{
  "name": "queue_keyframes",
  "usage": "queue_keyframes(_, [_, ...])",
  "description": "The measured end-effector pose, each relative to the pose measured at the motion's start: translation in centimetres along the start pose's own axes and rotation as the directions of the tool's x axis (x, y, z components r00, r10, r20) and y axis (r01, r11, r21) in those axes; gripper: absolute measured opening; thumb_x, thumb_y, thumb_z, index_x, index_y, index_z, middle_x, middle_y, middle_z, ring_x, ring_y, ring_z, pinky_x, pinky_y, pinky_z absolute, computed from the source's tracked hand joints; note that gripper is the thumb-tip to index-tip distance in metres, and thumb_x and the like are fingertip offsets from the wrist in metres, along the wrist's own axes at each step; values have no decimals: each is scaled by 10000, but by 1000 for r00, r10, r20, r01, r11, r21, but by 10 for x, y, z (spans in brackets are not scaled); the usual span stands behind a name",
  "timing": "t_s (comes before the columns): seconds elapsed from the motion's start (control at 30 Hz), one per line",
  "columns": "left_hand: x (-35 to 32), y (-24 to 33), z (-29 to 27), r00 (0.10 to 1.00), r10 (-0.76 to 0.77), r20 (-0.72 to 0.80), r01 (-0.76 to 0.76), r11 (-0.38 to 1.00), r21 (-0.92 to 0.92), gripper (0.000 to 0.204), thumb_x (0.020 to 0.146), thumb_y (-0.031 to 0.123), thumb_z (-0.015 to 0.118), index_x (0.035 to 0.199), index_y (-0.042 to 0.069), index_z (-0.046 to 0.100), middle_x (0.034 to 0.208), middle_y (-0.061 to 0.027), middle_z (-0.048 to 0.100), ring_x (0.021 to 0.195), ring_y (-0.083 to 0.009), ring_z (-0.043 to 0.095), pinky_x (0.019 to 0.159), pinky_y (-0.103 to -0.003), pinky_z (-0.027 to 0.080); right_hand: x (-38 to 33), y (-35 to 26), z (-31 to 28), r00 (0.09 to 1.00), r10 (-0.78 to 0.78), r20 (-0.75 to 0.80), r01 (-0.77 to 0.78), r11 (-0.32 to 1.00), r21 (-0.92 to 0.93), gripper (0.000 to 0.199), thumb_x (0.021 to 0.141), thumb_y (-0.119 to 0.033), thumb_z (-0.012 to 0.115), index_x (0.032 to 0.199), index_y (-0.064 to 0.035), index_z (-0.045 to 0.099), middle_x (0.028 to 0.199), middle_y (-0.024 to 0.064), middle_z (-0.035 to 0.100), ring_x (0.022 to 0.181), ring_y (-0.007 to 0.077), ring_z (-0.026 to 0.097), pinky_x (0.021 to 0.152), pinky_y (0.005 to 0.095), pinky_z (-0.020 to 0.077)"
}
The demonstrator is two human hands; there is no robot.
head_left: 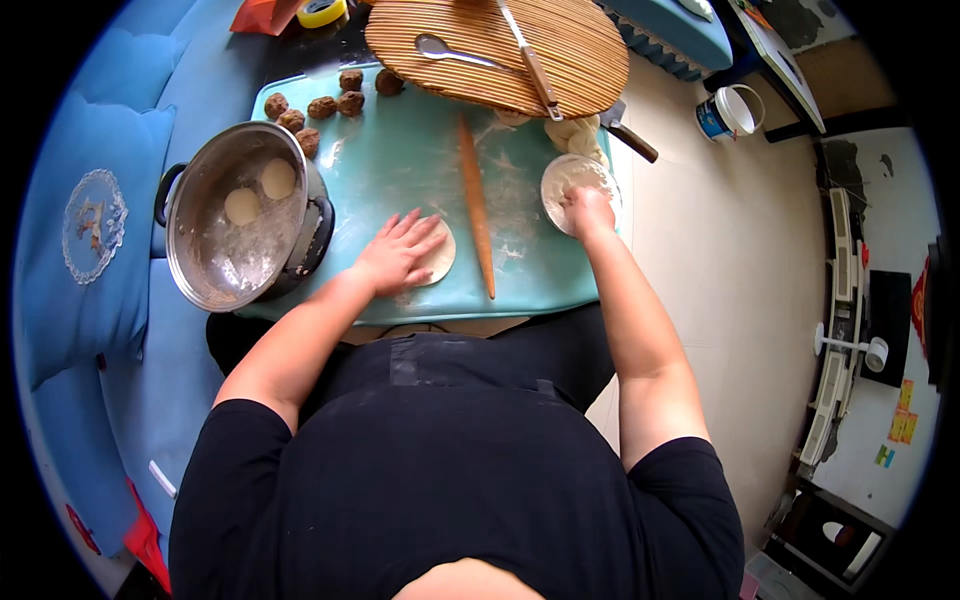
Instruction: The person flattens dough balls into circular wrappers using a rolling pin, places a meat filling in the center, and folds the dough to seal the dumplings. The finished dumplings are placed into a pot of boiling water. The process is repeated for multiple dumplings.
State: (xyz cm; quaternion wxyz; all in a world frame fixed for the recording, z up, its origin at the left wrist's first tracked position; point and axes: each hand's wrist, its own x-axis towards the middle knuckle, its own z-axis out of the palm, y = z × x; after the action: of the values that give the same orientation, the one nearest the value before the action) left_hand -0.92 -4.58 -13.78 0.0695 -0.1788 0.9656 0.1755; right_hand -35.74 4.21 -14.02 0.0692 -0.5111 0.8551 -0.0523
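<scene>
My left hand (397, 252) lies flat, fingers spread, on a round flattened piece of dough (440, 255) on the turquoise board (400, 150). My right hand (588, 210) reaches into a small white bowl of flour (570, 178) at the board's right edge, fingers curled in the flour. A thin wooden rolling pin (476, 205) lies between the two hands, touching neither.
A steel pot (235, 215) with two dough balls stands at the left. Several brown filling balls (320, 105) line the board's far left. A round slatted mat (500, 45) carries a spoon (450, 50) and a knife (528, 58). A white cup (728, 112) sits on the floor at right.
</scene>
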Motion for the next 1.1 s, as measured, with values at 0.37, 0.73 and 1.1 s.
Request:
queue_keyframes(0.37, [-40,-17,35,666,-474,-576,211,861,-464,378,884,127,484,1245,16,478,1343,-156,445,1293,-342,349,1070,-408,276,-42,-149,-46,878,-428,-216,459,624,632,112,775,-139,662,869,-92,699,798,125,645,747,285,622,679,359,503])
queue_keyframes(0.73, [8,1,40,740,-385,-552,310,923,-229,456,896,232,452,1302,28,424,1405,-158,361,1331,-325,283,1103,-402,207,-35,-145,-45,917,-332,-220,394,671,628,130,799,-164,666,897,-82,693,809,121,650,719,260,624,664,339,503])
queue_keyframes(1.1, [43,7,18,985,135,-106,-137,991,-12,523,875,269,451,1354,73,383,1458,-101,301,1353,-261,274,1104,-463,201,-20,-38,-43,804,-286,-521,355,934,35,78,756,-161,669,814,-110,656,905,41,632,886,275,552,770,401,446])
